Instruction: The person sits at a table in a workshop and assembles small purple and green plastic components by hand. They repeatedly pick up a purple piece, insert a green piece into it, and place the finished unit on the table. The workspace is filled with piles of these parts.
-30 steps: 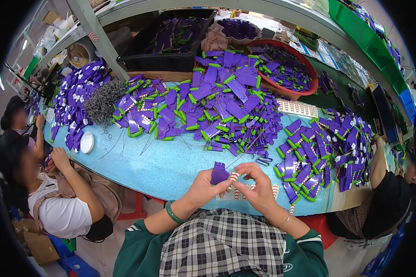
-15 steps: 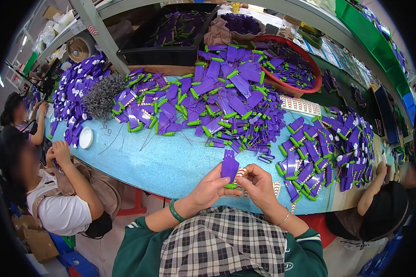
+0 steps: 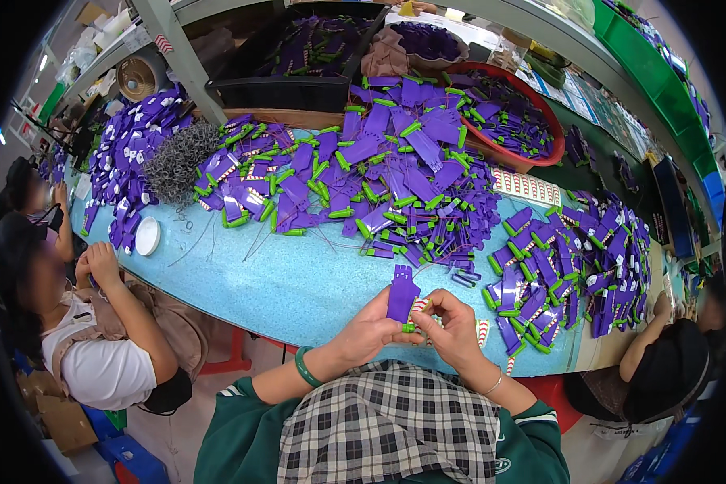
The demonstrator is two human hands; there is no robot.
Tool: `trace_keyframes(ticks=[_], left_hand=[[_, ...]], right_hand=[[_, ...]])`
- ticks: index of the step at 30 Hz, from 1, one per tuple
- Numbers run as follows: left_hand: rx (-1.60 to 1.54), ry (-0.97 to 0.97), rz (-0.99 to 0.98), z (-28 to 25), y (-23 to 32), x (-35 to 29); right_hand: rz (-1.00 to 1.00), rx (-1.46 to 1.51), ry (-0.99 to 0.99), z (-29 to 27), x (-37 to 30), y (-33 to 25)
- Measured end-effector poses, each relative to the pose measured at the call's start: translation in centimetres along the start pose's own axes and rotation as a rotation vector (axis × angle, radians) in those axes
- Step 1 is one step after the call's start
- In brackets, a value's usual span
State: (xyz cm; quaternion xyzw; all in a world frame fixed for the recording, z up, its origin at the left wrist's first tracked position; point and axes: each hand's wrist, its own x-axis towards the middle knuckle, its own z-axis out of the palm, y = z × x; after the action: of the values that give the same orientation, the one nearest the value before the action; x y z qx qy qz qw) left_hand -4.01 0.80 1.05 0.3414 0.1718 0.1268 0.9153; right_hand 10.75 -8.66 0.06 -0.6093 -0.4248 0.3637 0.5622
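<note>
My left hand [image 3: 365,332] is closed on a flat purple plastic piece [image 3: 402,295] with a bright green end [image 3: 409,327]. The piece stands roughly upright above my fingers, its notched end pointing away from me. Pinched between my right thumb and fingers is a red-and-white striped sticker [image 3: 419,305], up against the right edge of the purple piece. My right hand [image 3: 455,329] is close beside the left, just above the near table edge. Whether the sticker is touching the piece all along is hidden by my fingers.
Heaps of purple-and-green pieces [image 3: 411,161] cover the far table [image 3: 274,282], with another pile [image 3: 540,278] at right. A striped sticker sheet [image 3: 527,186], red basin [image 3: 552,121], black crate [image 3: 290,95], wire tangle [image 3: 177,165] and white lid [image 3: 148,236] lie around. Co-workers sit on both sides.
Both hands stay almost in place, with the purple piece and sticker held. The view has shifted slightly; the co-worker at left has moved a little.
</note>
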Motion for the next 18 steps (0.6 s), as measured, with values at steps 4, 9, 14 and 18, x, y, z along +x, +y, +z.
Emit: trace_keyframes(ticks=[4, 9, 14, 18], left_hand=[[0.166, 0.029, 0.027, 0.3, 0.0, 0.0], [0.282, 0.002, 0.096, 0.1, -0.6, 0.1], [0.262, 0.020, 0.113, 0.7, -1.0, -0.1], [0.582, -0.006, 0.297, 0.5, -1.6, -0.3]], right_hand=[[-0.047, -0.069, 0.026, 0.1, -0.1, 0.0], [-0.176, -0.260, 0.084, -0.2, 0.1, -1.0], [-0.409, -0.428, 0.117, -0.6, -0.1, -1.4], [-0.351, -0.431, 0.113, -0.5, -0.1, -2.1]])
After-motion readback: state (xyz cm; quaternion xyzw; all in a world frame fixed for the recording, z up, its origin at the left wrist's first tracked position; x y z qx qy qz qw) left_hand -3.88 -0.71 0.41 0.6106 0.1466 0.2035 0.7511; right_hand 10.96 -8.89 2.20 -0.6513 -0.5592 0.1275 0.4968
